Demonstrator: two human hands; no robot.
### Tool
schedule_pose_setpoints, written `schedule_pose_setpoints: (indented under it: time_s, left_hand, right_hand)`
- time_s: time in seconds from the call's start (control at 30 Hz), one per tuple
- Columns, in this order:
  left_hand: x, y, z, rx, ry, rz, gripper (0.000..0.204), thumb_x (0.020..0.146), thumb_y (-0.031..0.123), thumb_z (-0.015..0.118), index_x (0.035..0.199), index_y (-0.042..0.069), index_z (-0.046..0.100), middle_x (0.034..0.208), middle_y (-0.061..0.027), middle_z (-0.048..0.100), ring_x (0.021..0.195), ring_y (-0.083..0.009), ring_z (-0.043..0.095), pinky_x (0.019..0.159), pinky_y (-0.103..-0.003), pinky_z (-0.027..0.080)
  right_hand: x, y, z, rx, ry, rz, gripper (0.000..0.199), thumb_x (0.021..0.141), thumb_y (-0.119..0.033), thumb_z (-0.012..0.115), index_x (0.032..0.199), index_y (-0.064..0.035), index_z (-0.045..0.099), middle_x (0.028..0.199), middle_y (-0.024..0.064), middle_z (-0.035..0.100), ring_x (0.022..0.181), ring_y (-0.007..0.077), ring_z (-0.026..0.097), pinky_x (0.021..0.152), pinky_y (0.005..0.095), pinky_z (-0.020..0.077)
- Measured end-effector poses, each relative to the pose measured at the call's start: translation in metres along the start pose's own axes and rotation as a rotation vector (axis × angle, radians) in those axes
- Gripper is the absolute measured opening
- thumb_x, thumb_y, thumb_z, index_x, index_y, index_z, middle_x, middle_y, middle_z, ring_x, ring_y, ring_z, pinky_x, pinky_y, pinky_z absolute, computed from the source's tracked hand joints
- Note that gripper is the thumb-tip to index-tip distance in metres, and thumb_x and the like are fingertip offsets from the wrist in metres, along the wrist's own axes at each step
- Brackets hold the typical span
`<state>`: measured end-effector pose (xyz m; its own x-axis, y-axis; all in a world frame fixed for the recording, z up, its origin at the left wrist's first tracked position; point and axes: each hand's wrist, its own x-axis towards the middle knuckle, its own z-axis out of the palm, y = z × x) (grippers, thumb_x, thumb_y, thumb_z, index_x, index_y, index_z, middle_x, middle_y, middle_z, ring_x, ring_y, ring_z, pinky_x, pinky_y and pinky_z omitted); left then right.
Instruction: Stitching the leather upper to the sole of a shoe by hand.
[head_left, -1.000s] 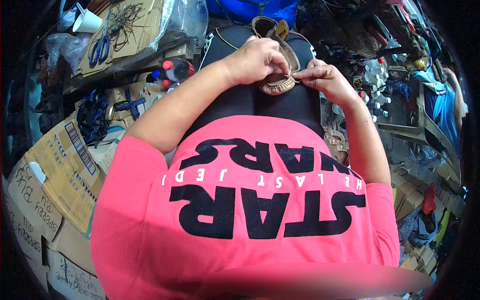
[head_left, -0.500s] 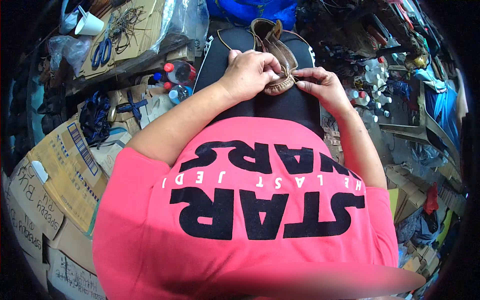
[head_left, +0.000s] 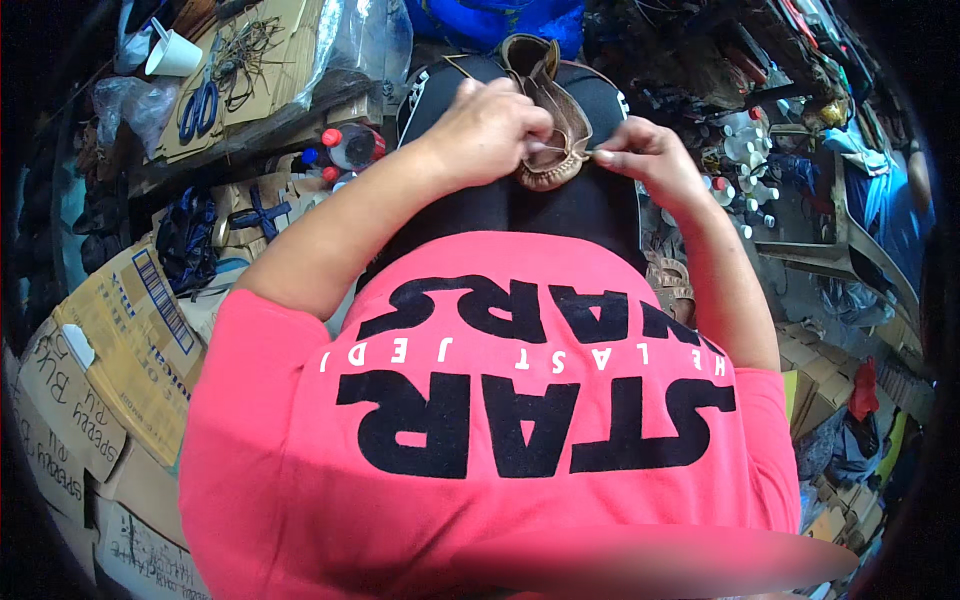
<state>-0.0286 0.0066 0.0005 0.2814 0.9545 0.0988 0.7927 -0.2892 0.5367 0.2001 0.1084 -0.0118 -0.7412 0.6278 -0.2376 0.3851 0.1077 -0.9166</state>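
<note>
A brown leather shoe upper point(head_left: 553, 180) rests across my dark-clad thighs, its puckered, stitched toe toward me and its heel end away. My left hand point(head_left: 488, 135) is closed in a pinch at the left of the toe, and a pale thread point(head_left: 556, 149) runs from its fingertips to the seam. On the other side, my right hand point(head_left: 652, 160) pinches a strand of thread leading out of the stitching. Both hands sit a little off the leather, one on each side. Any needle is too small to make out.
To the left, blue-handled scissors point(head_left: 199, 108), a white cup point(head_left: 173, 54) and a tangle of brown strands point(head_left: 247, 62) lie on cardboard. Red-capped bottles point(head_left: 352, 147) stand nearby. Cardboard boxes point(head_left: 128, 340) fill the lower left. At right are small white bottles point(head_left: 745, 150) and a metal frame point(head_left: 810, 258).
My hands have drawn apart from the toe seam, the left moving left and the right moving right, pulling thread out from the stitching. The shoe upper stays on my lap.
</note>
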Motion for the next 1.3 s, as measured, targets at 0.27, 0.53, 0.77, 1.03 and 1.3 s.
schedule_pose_setpoints:
  time_s: [0.27, 0.53, 0.77, 1.03, 1.3]
  left_hand:
    - [0.005, 0.006, 0.002, -0.280, -0.118, -0.189, 0.008, 0.085, 0.010, 0.058, 0.090, 0.004, 0.057, 0.079, -0.0160, 0.063, 0.076, -0.0334, 0.063, 0.067, -0.041, 0.049]
    - [0.010, 0.008, 0.003, -0.190, -0.153, -0.130, 0.010, 0.086, 0.013, 0.057, 0.093, 0.005, 0.057, 0.081, -0.0173, 0.064, 0.079, -0.0355, 0.063, 0.069, -0.041, 0.049]
    - [0.012, 0.002, 0.007, -0.303, -0.170, -0.154, 0.011, 0.088, 0.015, 0.058, 0.093, 0.006, 0.057, 0.081, -0.0153, 0.064, 0.078, -0.0304, 0.064, 0.069, -0.037, 0.049]
    - [0.010, 0.002, 0.005, -0.101, -0.219, -0.065, 0.009, 0.086, 0.016, 0.059, 0.092, 0.009, 0.059, 0.081, -0.0141, 0.065, 0.082, -0.0339, 0.063, 0.071, -0.040, 0.048]
    - [0.003, 0.002, 0.003, -0.001, -0.212, -0.033, 0.007, 0.087, 0.018, 0.056, 0.090, 0.013, 0.058, 0.078, -0.0101, 0.063, 0.083, -0.0302, 0.061, 0.074, -0.044, 0.043]
  right_hand:
    - [-0.013, 0.004, -0.001, -0.042, 0.067, -0.009, 0.011, 0.079, -0.012, 0.074, 0.082, -0.0038, 0.068, 0.086, -0.0022, 0.047, 0.077, 0.0070, 0.048, 0.070, 0.0206, 0.0417]
    - [-0.051, 0.009, -0.017, -0.037, 0.107, 0.033, 0.014, 0.078, -0.010, 0.072, 0.089, -0.0043, 0.067, 0.094, -0.0003, 0.051, 0.078, 0.0060, 0.050, 0.070, 0.0207, 0.0423]
    - [-0.051, 0.017, 0.005, -0.158, 0.230, -0.050, 0.014, 0.078, -0.012, 0.072, 0.084, -0.0018, 0.065, 0.082, 0.0025, 0.053, 0.076, 0.0101, 0.051, 0.070, 0.0242, 0.0432]
    - [-0.031, -0.003, -0.031, -0.341, 0.248, -0.080, 0.017, 0.081, -0.016, 0.068, 0.087, -0.0008, 0.063, 0.089, 0.0075, 0.057, 0.083, 0.0198, 0.057, 0.072, 0.0333, 0.0460]
    - [-0.017, -0.056, -0.007, -0.817, -0.012, -0.320, 0.011, 0.081, -0.018, 0.062, 0.086, -0.0081, 0.063, 0.083, 0.0093, 0.064, 0.085, 0.0299, 0.062, 0.077, 0.0406, 0.0459]
